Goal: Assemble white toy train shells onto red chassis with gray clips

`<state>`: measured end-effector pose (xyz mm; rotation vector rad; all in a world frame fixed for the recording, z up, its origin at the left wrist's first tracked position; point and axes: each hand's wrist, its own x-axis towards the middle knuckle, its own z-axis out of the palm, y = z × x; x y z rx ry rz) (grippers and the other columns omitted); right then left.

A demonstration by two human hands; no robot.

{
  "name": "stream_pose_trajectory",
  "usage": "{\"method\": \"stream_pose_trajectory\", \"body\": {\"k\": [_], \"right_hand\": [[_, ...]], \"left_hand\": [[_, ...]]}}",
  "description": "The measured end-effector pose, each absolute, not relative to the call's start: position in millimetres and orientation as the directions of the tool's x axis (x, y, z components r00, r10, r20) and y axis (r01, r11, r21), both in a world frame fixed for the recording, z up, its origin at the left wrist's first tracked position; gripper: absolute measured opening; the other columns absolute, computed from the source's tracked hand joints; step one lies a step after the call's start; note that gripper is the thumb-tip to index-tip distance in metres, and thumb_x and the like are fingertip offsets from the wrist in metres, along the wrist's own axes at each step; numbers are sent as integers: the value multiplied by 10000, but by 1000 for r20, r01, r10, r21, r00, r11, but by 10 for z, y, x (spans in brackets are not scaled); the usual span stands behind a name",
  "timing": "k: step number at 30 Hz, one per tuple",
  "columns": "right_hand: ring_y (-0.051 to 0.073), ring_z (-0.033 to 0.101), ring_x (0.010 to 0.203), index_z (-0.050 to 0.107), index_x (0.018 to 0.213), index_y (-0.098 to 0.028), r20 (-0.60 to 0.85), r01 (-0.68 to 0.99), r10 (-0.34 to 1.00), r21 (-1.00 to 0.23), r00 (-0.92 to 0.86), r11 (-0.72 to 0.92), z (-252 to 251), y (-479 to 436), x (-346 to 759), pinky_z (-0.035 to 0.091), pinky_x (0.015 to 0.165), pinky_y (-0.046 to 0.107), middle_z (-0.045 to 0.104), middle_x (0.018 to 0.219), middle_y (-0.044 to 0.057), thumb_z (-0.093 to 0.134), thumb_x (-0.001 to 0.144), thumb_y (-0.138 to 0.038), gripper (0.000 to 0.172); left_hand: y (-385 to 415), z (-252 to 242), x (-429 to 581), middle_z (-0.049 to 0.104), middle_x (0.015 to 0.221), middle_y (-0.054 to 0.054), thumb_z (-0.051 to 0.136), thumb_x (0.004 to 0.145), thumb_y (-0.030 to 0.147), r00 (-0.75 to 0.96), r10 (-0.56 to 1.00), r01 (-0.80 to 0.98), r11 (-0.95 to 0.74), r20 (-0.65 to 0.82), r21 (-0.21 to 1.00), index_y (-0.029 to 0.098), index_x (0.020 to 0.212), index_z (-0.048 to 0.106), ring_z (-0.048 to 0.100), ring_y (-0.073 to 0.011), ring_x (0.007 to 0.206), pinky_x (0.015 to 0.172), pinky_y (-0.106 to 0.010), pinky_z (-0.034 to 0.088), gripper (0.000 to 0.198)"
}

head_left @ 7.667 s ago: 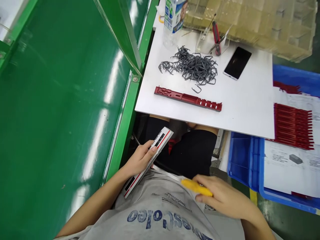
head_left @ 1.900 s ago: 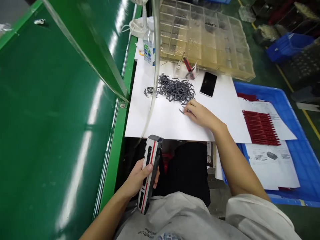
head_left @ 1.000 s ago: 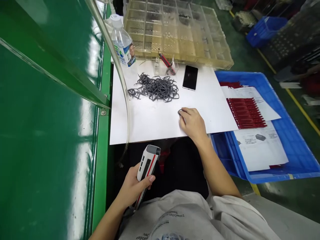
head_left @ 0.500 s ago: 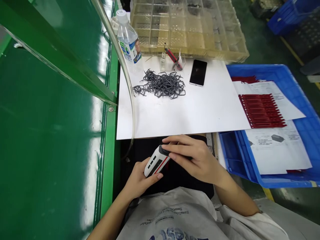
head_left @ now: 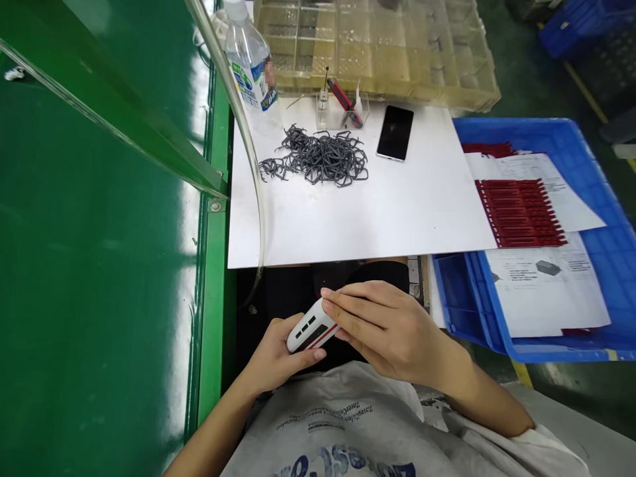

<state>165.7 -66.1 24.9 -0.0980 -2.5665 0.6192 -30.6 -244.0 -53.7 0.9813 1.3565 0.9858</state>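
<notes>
My left hand (head_left: 276, 354) cradles a white model train carriage (head_left: 312, 326) with a red stripe and dark windows, low over my lap. My right hand (head_left: 392, 331) lies across the carriage's far end, with its fingers pressed on the shell. Whether that hand also pinches a small part is hidden. Beyond both hands, a tangled heap of grey wire clips (head_left: 318, 157) rests on a white board (head_left: 348, 225), out of reach of my fingers.
A phone (head_left: 395, 132), a water bottle (head_left: 251, 73) and a small clear holder with a red-handled tool (head_left: 340, 109) stand at the board's far side, before a clear compartment tray (head_left: 377, 46). To the right, a blue crate (head_left: 586, 165) holds papers and red comb-like parts (head_left: 521, 213). A green conveyor belt (head_left: 99, 278) runs along the left.
My right hand has left the board and come down onto the carriage, and the loose clip near it is gone from the board. The carriage now lies more level in my left hand.
</notes>
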Motion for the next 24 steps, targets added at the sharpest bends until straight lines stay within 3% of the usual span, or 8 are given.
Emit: {"method": "stream_pose_trajectory", "body": {"k": [6, 9, 15, 18, 21, 24], "right_hand": [[316, 807, 1245, 413, 1771, -200, 443, -12, 306, -583, -843, 812, 155, -779, 1805, 766, 926, 518, 779, 1474, 162, 654, 1057, -70, 764], [326, 822, 1208, 471, 1734, -159, 441, 35, 332, -557, -834, 829, 109, -823, 1854, 771, 922, 525, 788, 1451, 180, 685, 1039, -73, 732], [324, 833, 1196, 521, 1689, -92, 553, -97, 200, -461, -809, 882, -18, -781, 2001, 778, 869, 485, 806, 1402, 203, 729, 1057, -200, 675], [338, 822, 1190, 524, 1687, -80, 560, -28, 325, -530, -762, 847, -46, -836, 2033, 769, 883, 492, 828, 1347, 224, 744, 1024, -145, 702], [318, 822, 1104, 528, 1702, -181, 459, 152, 525, -632, -717, 760, -41, -944, 2022, 759, 894, 511, 836, 1335, 187, 759, 1037, -153, 704], [337, 819, 1145, 469, 1744, -170, 385, 236, 554, -621, -738, 747, -53, -1007, 2036, 752, 950, 538, 817, 1379, 197, 706, 1091, -209, 696]], "left_hand": [[-2450, -495, -155, 510, 659, 54, 814, 956, 557, -87, 928, 189, 372, -362, 909, 184, 911, 702, 410, -116, 580, 558, -266, 299, 391], [-2463, -490, -145, 532, 653, 49, 804, 961, 557, -95, 930, 234, 368, -356, 900, 192, 897, 684, 427, -118, 565, 547, -266, 299, 390], [-2452, -514, -162, 502, 634, 57, 841, 933, 532, 33, 941, 252, 318, -336, 914, 205, 802, 623, 423, -105, 548, 538, -252, 293, 414], [-2427, -524, -83, 534, 632, 55, 852, 935, 534, -27, 943, 275, 327, -333, 904, 213, 834, 621, 446, -111, 539, 536, -247, 304, 409], [-2406, -499, 10, 596, 640, 35, 838, 947, 562, -109, 932, 339, 362, -346, 868, 221, 864, 634, 493, -130, 534, 536, -251, 314, 405], [-2397, -456, 66, 615, 629, 21, 833, 931, 581, -167, 919, 392, 394, -357, 832, 236, 840, 629, 512, -148, 519, 526, -257, 300, 411]]}}
